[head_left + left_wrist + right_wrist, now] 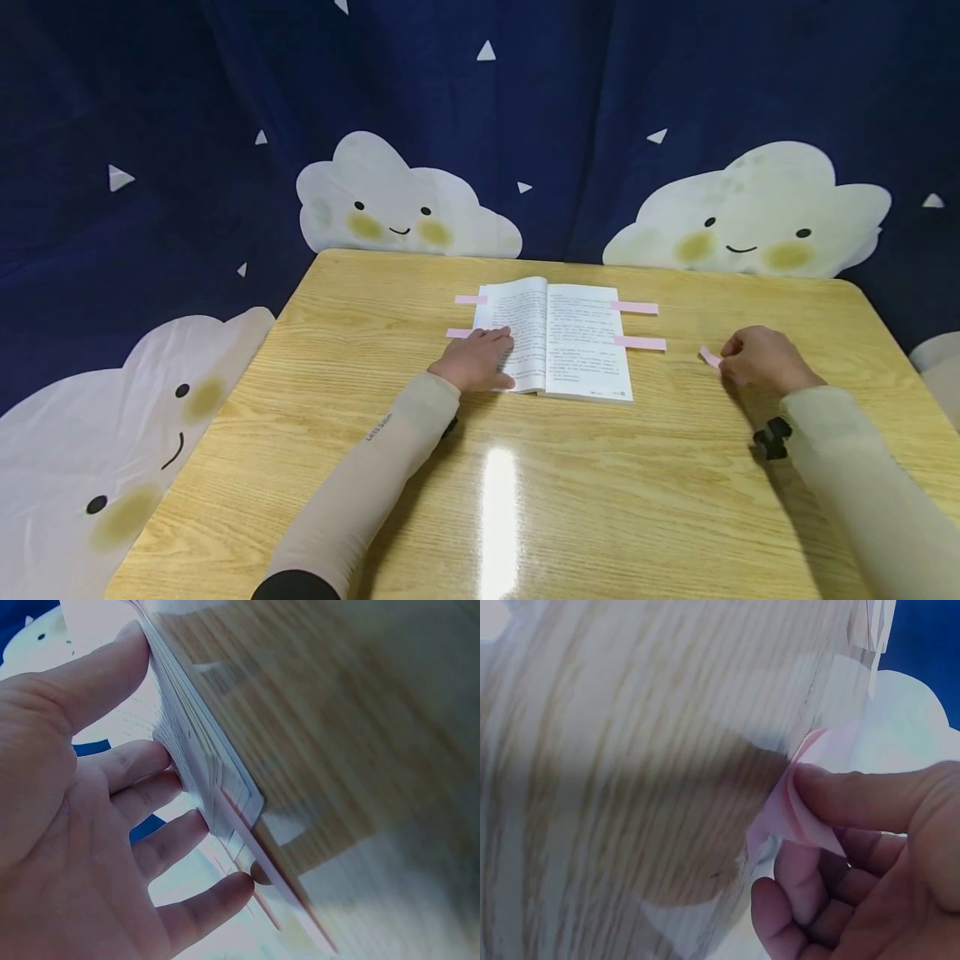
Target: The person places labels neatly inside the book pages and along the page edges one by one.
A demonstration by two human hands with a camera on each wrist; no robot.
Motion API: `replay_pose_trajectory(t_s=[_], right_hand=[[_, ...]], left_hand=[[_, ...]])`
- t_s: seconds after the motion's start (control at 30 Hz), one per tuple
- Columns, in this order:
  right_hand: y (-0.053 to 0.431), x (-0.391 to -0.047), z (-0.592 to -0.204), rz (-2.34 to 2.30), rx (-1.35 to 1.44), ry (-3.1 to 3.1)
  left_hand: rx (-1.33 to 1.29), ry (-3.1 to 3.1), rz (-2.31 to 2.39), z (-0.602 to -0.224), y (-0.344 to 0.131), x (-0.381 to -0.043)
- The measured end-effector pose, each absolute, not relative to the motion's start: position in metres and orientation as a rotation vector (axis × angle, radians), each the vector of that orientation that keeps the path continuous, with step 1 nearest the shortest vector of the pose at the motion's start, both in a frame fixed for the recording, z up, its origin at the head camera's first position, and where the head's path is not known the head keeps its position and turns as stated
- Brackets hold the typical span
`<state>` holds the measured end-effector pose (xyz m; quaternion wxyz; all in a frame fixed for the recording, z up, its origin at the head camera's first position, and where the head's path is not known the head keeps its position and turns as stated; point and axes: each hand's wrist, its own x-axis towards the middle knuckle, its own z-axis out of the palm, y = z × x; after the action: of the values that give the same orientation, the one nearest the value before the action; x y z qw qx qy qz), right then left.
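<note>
An open book with printed pages lies on the wooden table. My left hand rests on its left page with the fingers extended. The left wrist view shows the fingers spread along the page edges, beside a pink strip sticking out. Off to the book's right, my right hand pinches a pink sticky note between thumb and fingers, low over the table. The note is bent, and its pale end shows past the fingertips in the head view.
Pink tabs jut from the book's right edge, one above the other, and more pink tabs stick out on its left. A dark blue curtain with smiling clouds hangs behind the table. A light glare streaks the near tabletop.
</note>
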<state>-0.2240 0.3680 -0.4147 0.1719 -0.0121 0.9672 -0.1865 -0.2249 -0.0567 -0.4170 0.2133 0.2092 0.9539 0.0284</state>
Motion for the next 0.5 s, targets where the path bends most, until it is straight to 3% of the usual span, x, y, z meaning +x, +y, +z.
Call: replay_pose_trajectory(t_s=[0.5], right_hand=[[0.3611, -0.2213, -0.4205, -0.340, -0.130, 2.905]], left_hand=[[0.582, 2.643, 0.082, -0.4168, -0.0570, -0.2258]])
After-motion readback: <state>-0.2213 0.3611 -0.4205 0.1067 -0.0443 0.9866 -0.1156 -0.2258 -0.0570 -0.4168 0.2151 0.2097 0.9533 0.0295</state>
